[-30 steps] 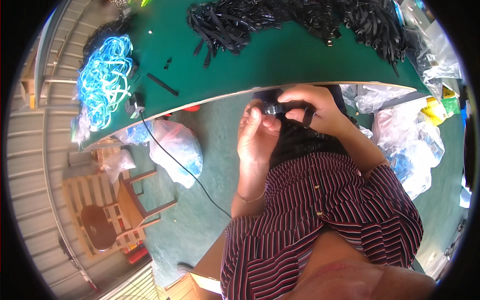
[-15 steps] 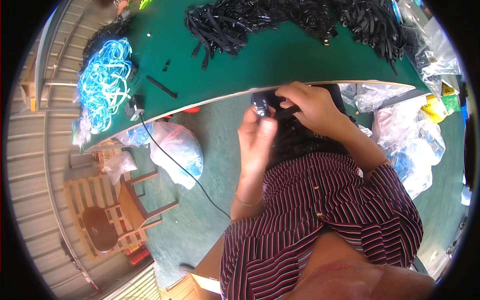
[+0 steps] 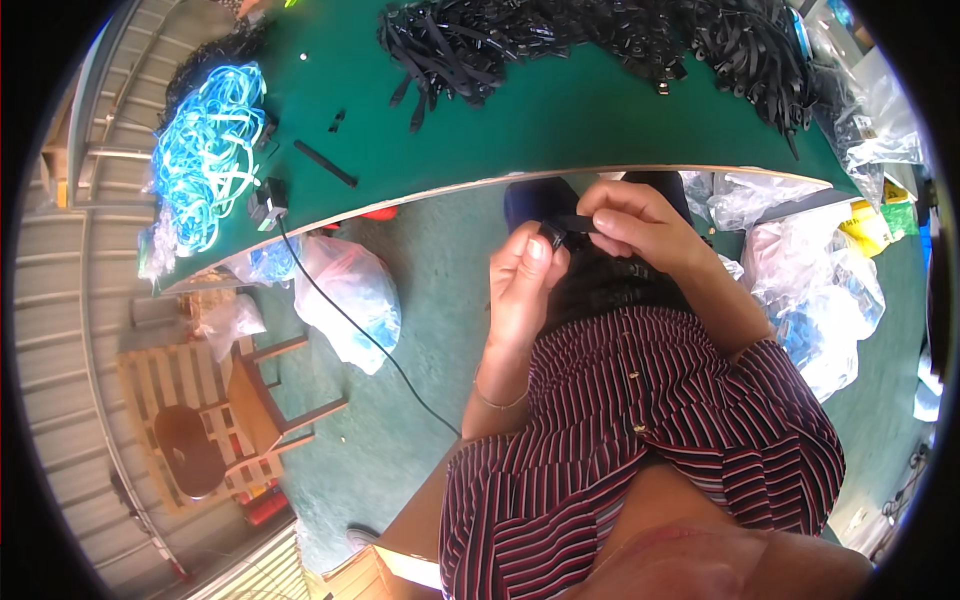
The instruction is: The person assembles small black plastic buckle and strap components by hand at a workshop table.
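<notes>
My left hand (image 3: pixel 520 278) pinches a small black buckle (image 3: pixel 553 235) between thumb and fingers, in front of my lap. A flat black strap (image 3: pixel 575 223) runs from the buckle to my right hand (image 3: pixel 643 224), whose thumb and fingers are closed on it. Both hands are close together, just below the near edge of the green table (image 3: pixel 470 140). Whether the strap passes through the buckle is too small to tell. Across the far side of the table lies a heap of black straps (image 3: pixel 560 40) with small fittings.
Blue and white cords (image 3: pixel 210 150) are piled at the table's left, beside a black box-shaped device (image 3: pixel 268 204) with a cable (image 3: pixel 350 325) hanging down. A black rod (image 3: pixel 325 163) lies nearby. Filled plastic bags (image 3: pixel 345 300) stand below, with a wooden chair (image 3: pixel 255 400) at left.
My right hand has come down and now grips the black strap by the buckle. My left hand has shifted slightly right, turning the buckle. The view has tilted a little.
</notes>
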Action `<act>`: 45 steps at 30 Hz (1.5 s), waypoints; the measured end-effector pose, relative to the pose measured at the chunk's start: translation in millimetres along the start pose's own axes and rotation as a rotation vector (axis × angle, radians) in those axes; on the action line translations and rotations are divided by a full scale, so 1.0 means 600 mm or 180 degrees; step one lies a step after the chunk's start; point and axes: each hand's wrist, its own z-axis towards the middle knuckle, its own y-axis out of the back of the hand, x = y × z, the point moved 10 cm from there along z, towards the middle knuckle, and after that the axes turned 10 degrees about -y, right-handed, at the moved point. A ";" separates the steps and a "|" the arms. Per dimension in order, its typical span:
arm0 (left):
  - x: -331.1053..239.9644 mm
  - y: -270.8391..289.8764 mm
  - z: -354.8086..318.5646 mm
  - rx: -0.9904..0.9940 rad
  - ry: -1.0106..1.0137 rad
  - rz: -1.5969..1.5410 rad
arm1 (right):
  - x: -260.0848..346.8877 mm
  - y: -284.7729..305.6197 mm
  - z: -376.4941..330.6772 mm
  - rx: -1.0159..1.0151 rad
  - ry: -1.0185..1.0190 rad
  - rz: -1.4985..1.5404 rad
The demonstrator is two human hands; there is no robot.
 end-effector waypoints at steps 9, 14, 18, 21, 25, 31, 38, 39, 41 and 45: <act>0.010 -0.021 -0.005 0.0313 0.0173 -0.0500 | -0.037 -0.022 0.007 0.0568 -0.0683 0.0321; 0.013 -0.034 0.001 0.0511 0.0134 -0.0751 | -0.039 -0.010 0.003 0.0548 -0.0622 0.0827; 0.017 -0.039 0.001 0.0574 0.0159 -0.0712 | -0.039 -0.015 0.001 0.0641 -0.0697 0.0721; 0.025 -0.044 0.001 0.0570 0.0280 -0.0722 | -0.046 -0.012 0.002 0.0678 -0.0643 0.0678; 0.028 -0.044 0.000 0.0563 0.0289 -0.0735 | -0.045 -0.011 0.000 0.0674 -0.0611 0.0658; 0.030 -0.046 0.003 0.0569 0.0248 -0.0719 | -0.040 -0.010 -0.001 0.0607 -0.0590 0.0622; 0.030 -0.041 0.003 0.0626 0.0149 -0.0744 | -0.037 -0.011 0.000 0.0552 -0.0580 0.0496; 0.029 -0.041 0.003 0.0626 0.0151 -0.0747 | -0.036 -0.012 0.000 0.0553 -0.0578 0.0440; 0.027 -0.040 0.002 0.0659 0.0137 -0.0767 | -0.034 -0.014 0.000 0.0543 -0.0569 0.0418; 0.026 -0.037 0.001 0.0676 0.0136 -0.0751 | -0.033 -0.021 0.001 0.0612 -0.0440 0.0449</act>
